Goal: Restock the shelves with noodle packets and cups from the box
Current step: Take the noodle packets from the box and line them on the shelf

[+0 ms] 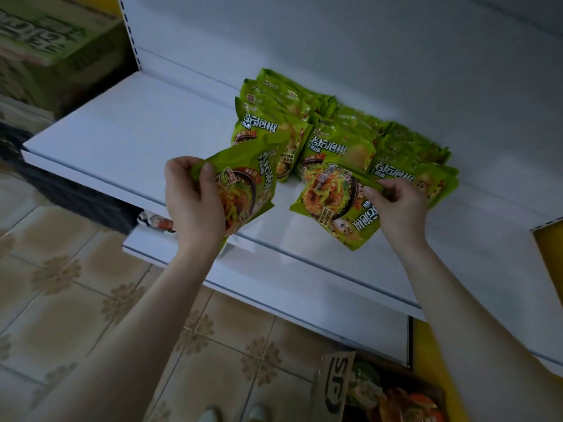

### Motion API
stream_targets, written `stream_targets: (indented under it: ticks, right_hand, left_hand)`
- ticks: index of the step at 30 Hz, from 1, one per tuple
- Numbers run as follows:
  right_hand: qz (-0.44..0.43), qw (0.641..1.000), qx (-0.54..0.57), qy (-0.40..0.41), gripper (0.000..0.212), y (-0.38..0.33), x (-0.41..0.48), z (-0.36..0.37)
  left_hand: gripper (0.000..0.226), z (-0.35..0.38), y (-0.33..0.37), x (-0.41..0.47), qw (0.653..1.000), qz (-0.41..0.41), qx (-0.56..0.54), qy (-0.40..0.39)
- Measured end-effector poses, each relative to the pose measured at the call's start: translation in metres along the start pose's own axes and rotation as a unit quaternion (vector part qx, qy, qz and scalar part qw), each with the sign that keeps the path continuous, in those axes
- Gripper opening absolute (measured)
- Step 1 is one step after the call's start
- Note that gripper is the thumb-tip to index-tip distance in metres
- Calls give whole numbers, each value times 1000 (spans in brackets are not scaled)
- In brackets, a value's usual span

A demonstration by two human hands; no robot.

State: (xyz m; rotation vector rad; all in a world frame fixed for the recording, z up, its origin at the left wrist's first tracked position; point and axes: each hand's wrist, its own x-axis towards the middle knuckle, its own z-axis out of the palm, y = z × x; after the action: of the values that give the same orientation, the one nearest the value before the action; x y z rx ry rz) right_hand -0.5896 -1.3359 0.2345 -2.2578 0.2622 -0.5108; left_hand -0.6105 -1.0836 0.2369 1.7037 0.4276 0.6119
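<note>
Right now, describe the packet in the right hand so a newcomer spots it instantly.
Find the white shelf with rows of green noodle packets standing on it. In front of them, toward the right, the right hand pinches the edge of one loose packet. Unlike the rows, its lettering reads upside down; the other loose packet, in the left hand, is further left.

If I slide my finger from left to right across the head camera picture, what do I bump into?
green carton → left hand → left packet → right packet → right hand
</note>
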Motion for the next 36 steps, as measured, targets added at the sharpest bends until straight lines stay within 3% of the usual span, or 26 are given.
stream_targets:
  ticks: [5, 15, 18, 22, 30, 33, 36]
  right_hand:
    - [4, 1000, 9, -23, 23, 18, 9, 13]
    - [107, 976, 175, -75, 43, 51, 2, 15]
    - [126, 963, 208, -117, 45, 62, -6, 14]
    - [148, 956, 205, -145, 59, 76, -12, 15]
    - [198, 947, 245, -56, 58, 89, -19, 25]
    - [233, 930, 283, -9, 50, 82, -14, 26]
    - [229, 932, 282, 0, 28, 69, -6, 24]
  left_hand:
    - [7, 19, -18, 0, 1000, -21, -10, 3]
    - [7, 33, -43, -11, 1000, -22, -15, -4]
    - [28, 35, -46, -18, 999, -30, -11, -32]
    - [28, 37, -52, -22, 998, -33, 11, -49]
    - [29, 37, -59, -23, 996, -44, -16, -71]
    - [25, 36, -59, -20, 996, -50, -42, -62]
    - [21, 33, -61, -18, 996, -58, -51, -53]
